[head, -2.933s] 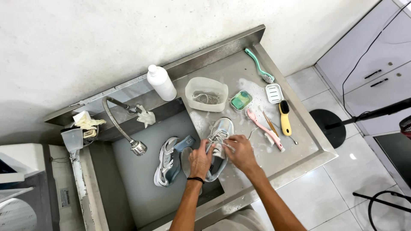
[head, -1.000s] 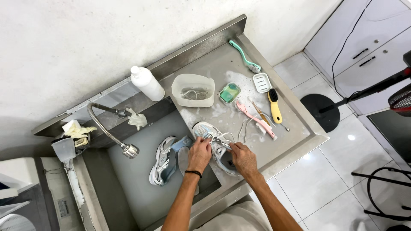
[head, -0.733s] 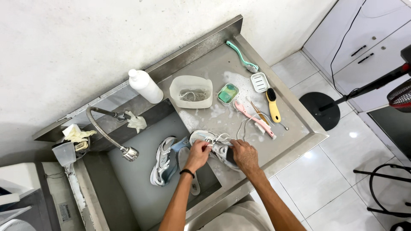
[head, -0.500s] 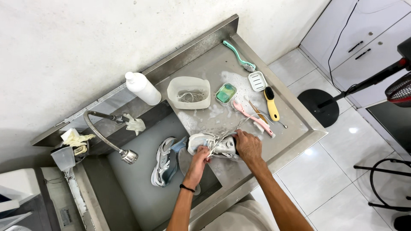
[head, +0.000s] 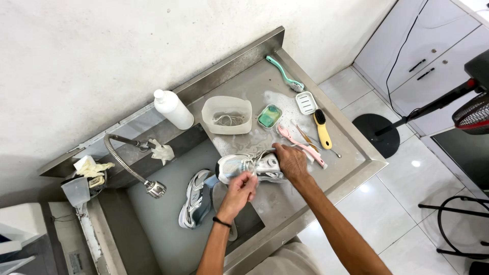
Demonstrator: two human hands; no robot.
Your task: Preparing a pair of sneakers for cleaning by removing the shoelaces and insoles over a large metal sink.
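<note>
A white and grey sneaker (head: 243, 165) lies on its side at the edge of the steel counter (head: 305, 183), by the sink basin. My right hand (head: 291, 161) presses down on its heel end. My left hand (head: 239, 190) grips the sneaker's near side, around the laces. A second matching sneaker (head: 194, 198) lies inside the sink basin (head: 153, 224), to the left of my left hand.
On the counter sit a clear tub (head: 227, 115) with laces, a white bottle (head: 173, 109), a green soap dish (head: 269, 116), a white soap dish (head: 306, 102), a teal brush (head: 284, 74), a yellow brush (head: 321, 129) and a pink brush (head: 301, 146). A flexible faucet (head: 133, 168) hangs over the basin.
The sneaker has been turned from pointing away from me to lying sideways across the counter edge. My right hand moved onto its heel end and my left hand shifted to its near side.
</note>
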